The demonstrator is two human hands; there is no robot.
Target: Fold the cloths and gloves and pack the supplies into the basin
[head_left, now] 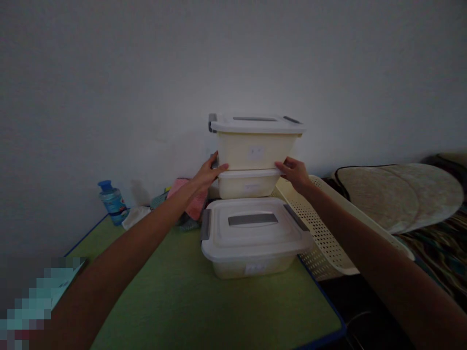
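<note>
Two cream plastic boxes with white lids are stacked against the wall; the upper box (255, 146) rests on the lower box (248, 183). My left hand (209, 171) presses the left bottom corner of the upper box, fingers wrapped round it. My right hand (295, 172) grips its right bottom corner the same way. A third lidded box (253, 238) with grey latches and a grey handle stands on the green table (182, 301) in front of the stack.
A cream perforated basket (324, 228) leans at the table's right edge. A blue-capped water bottle (111, 201), white cloth (134, 216) and pink cloth (193, 199) lie at the back left. A cushioned seat (397, 192) is at right.
</note>
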